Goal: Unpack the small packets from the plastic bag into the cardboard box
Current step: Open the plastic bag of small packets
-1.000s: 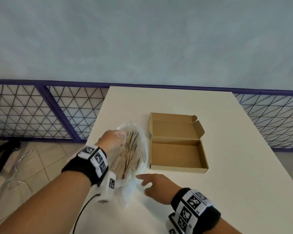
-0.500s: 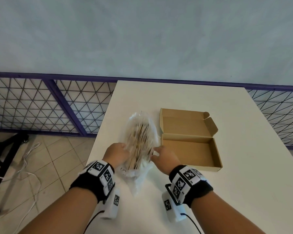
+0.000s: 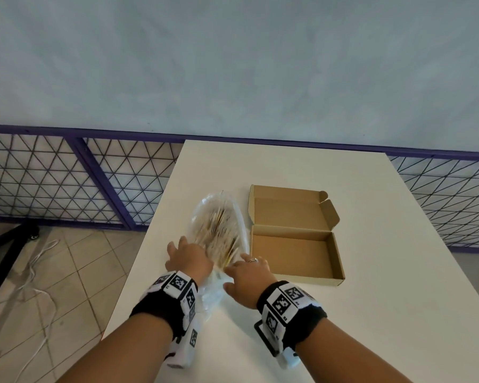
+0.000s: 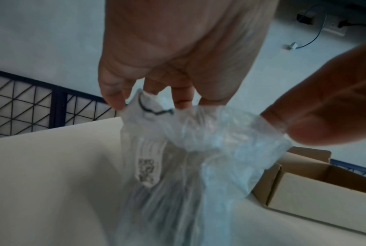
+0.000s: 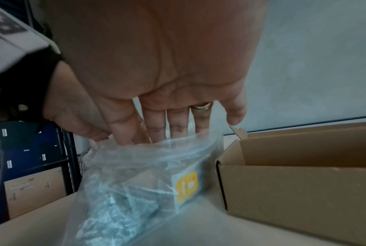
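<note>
A clear plastic bag (image 3: 209,295) full of small tan packets (image 3: 219,233) lies on the white table (image 3: 288,167), just left of the open, empty cardboard box (image 3: 293,250). My left hand (image 3: 188,258) pinches the bag's crumpled near end (image 4: 209,129) between thumb and fingers. My right hand (image 3: 246,272) is at the bag's mouth (image 5: 156,149), thumb in front of the plastic rim and fingers behind it. A packet with a yellow label (image 5: 186,188) shows through the plastic beside the box wall (image 5: 293,191).
The bag lies near the table's left edge (image 3: 147,244). Below it are a tiled floor with white cables (image 3: 39,272) and a black stand (image 3: 0,252). A purple-framed mesh fence (image 3: 67,183) runs behind the table.
My right hand came in from the table to the bag's near end. Both hands have drawn closer together at the bag's mouth, and the bag sits nearer the box.
</note>
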